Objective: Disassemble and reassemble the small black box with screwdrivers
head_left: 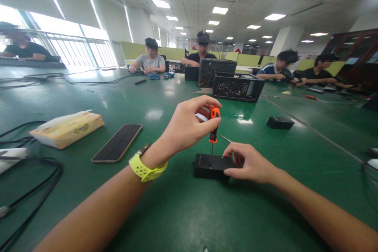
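In my left hand [193, 120], fingers closed around its handle, is an orange and black screwdriver [214, 128]. It stands nearly upright, its thin shaft reaching down to the top face of a black rectangular box [202, 161]. My right hand [251, 161] grips that box by its right end, thumb at the near side and fingers at the far side. The box lies flat on the green table [174, 201]. A thin pointed metal piece [226, 138] shows just beyond the right hand; its other part is hidden.
Left of my hands lie a phone [118, 143], a tissue pack [67, 128] and black cables [44, 183]. A second black box [280, 122] sits to the right. Black computer cases [238, 86] stand further back. Several people sit around the table; a red screwdriver [315, 98] lies far right.
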### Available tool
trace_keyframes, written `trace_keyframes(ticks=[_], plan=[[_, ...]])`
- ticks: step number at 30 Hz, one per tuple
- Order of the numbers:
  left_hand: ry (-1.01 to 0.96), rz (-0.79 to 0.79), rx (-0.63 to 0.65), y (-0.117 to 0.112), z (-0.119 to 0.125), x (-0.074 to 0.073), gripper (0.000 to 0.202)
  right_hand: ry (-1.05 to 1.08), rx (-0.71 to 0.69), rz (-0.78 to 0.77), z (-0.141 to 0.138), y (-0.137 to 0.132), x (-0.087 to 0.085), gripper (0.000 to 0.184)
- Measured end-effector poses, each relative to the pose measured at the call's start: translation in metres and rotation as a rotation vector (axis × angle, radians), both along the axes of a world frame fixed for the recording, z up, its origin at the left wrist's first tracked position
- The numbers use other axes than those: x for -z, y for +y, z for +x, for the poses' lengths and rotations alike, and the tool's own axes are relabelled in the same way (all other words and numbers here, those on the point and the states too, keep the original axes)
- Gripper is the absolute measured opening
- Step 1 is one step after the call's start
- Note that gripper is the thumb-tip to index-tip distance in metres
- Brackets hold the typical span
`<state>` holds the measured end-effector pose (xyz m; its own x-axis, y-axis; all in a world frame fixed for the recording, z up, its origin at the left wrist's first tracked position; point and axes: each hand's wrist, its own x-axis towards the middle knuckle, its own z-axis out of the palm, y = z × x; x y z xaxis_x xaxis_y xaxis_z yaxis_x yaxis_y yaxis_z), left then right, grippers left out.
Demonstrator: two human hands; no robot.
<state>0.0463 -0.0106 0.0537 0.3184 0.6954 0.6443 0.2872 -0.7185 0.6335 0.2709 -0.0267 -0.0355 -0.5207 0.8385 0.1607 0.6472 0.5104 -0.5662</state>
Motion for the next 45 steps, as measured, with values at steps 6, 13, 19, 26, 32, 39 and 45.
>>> trace_keyframes(ticks=[6,13,19,26,32,39,45], plan=[[-0.013,0.013,0.000,-0.0015,-0.0008,-0.0003,0.022,0.000,-0.003,0.020,-0.0002,-0.0004,-0.0013,0.029],[-0.015,0.005,0.008,-0.0014,-0.0011,-0.0003,0.022,-0.005,-0.001,0.020,-0.0006,-0.0011,-0.0021,0.028],[-0.021,0.016,0.012,-0.0021,-0.0009,-0.0012,0.021,-0.004,0.000,0.017,-0.0016,-0.0017,-0.0041,0.028],[0.008,0.003,0.009,-0.0020,-0.0010,-0.0007,0.022,0.000,-0.005,0.010,0.0001,-0.0007,-0.0018,0.029],[0.029,-0.003,-0.002,-0.0038,-0.0016,-0.0024,0.023,0.003,-0.005,0.014,-0.0006,-0.0007,-0.0011,0.029],[0.043,0.001,0.009,-0.0038,-0.0016,-0.0007,0.023,0.013,-0.009,0.008,-0.0010,-0.0008,-0.0026,0.028],[0.008,-0.036,0.056,-0.0048,-0.0033,-0.0038,0.023,0.003,-0.002,0.015,-0.0010,-0.0014,-0.0025,0.029]])
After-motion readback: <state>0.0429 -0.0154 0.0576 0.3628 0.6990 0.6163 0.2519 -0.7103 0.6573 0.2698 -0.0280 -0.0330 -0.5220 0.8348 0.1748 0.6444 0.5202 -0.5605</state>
